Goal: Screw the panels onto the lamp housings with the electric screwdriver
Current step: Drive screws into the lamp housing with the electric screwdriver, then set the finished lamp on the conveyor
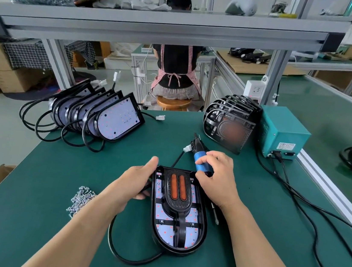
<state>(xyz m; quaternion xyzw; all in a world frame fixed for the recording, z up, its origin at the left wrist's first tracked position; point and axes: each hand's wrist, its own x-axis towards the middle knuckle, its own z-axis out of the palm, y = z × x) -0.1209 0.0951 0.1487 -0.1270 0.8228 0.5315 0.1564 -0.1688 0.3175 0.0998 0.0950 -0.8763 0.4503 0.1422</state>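
A black lamp housing [175, 241] lies flat on the green mat in front of me, with a black panel [177, 191] bearing two orange strips set into it over the white LED board. My left hand [135, 181] grips the housing's upper left edge, thumb stretched along the top corner. My right hand [216, 179] holds the blue-and-black electric screwdriver [200, 162] at the housing's upper right corner; the bit end is hidden behind the hand. A pile of loose screws [80, 201] lies left of my left forearm.
A row of housings [105, 115] with cables leans at the back left. A stack of black panels [230, 122] stands at the back right beside a teal power box [282, 131]. Cables trail right. A second driver bit [215, 213] lies by the housing. A person sits beyond the bench.
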